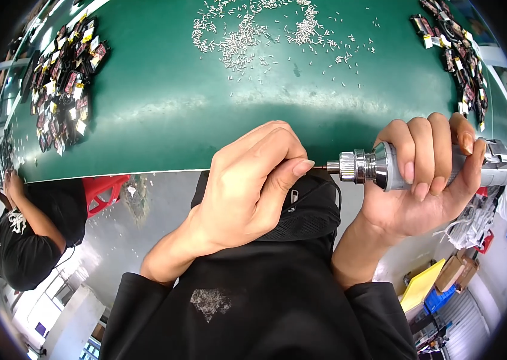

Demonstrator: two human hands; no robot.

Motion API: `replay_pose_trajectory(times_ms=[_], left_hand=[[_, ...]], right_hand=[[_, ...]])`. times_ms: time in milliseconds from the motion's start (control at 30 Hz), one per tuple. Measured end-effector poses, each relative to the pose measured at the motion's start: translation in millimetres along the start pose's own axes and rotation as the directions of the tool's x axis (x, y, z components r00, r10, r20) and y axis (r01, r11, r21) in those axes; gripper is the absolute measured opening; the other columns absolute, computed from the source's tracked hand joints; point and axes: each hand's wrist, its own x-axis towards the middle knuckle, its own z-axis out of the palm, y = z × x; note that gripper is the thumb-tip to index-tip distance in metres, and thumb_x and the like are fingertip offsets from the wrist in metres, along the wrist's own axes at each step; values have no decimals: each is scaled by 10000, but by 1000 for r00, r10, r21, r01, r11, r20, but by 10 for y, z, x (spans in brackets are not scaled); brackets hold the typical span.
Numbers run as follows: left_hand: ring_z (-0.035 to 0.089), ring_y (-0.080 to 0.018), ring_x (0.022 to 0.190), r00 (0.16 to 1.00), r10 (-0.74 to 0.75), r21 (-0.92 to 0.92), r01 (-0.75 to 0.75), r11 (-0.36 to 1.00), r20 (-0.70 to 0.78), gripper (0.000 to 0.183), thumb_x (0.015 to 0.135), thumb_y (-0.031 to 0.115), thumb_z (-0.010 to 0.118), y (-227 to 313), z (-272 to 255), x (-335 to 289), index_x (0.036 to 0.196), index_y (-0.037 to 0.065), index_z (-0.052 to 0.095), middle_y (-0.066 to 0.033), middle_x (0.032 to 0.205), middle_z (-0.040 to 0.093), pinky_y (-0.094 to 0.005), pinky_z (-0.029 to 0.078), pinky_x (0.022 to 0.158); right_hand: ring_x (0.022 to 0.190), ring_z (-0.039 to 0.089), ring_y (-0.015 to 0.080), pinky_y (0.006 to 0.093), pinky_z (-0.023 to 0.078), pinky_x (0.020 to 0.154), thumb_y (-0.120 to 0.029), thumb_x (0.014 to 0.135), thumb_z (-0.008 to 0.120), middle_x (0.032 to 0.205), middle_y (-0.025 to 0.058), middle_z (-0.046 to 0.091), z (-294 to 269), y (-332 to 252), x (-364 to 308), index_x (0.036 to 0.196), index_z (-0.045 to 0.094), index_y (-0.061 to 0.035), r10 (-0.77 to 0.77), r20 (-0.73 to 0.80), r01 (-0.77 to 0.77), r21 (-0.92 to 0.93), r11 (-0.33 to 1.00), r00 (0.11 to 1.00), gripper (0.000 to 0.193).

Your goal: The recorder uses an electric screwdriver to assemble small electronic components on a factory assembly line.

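My right hand (424, 165) is wrapped around a grey and silver electric screwdriver (356, 167), held level above the near table edge with its chuck pointing left. A thin dark bit (320, 168) sticks out of the chuck. Thumb and index finger of my left hand (250, 180) pinch together at the bit's end, whose tip they hide. Whether a small part sits in that pinch does not show. Many small silver screw-like pieces (241, 45) lie scattered on the green table (157, 120), beyond my hands.
Dark packaged items with white and yellow labels form a heap (64, 84) at the left and a row (460, 66) at the right. Another person (31, 234) in black sits at the left by a red stool (102, 193). Cardboard boxes (454, 270) stand at the lower right.
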Motion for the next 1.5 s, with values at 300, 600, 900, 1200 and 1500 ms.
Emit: replay_pose_trajectory(times_ms=[300,600,900,1200,1500], left_hand=[[522,-143,644,995,-17,132,30,991,-97,341,965,182,425,-17,-240,233,857,-84,608,-135,783,601,-244,403,585],[547,-148,547,880,77,636,275,721,-468,115,840,65,596,-188,-1912,799,760,-19,598,-80,621,594,-251,410,541],[586,-399,1007,752,-218,759,648,66,-623,533,743,411,697,-1179,-4288,1922,1019,-27,570,-263,1049,609,-435,474,857],[646,-285,906,891,-184,841,452,298,-414,418,727,124,652,-1298,-4257,2155,1103,-46,582,-214,986,649,-332,494,829],[549,-291,1035,957,73,701,-256,665,280,467,675,-32,657,-45,-1302,1126,1125,22,548,-122,1145,582,-367,469,861]], right_hand=[[411,356,62,239,338,498,-192,932,488,504,-39,355,-61,9,130,853,485,-54,-32,-55,35,67,997,998,159],[405,323,74,246,332,484,-188,971,418,501,-25,337,-145,146,90,835,381,-83,-62,-297,89,81,993,953,175],[400,324,60,234,334,455,-155,965,435,515,-23,312,-143,339,37,858,349,-91,-37,-294,55,54,997,955,152],[400,350,76,242,350,464,-183,965,426,506,-12,345,-217,254,8,844,340,-101,-8,-298,29,67,997,955,170],[400,347,88,266,355,482,-216,949,449,508,-26,355,-296,205,-44,844,401,-97,63,-237,-41,98,994,970,166]])
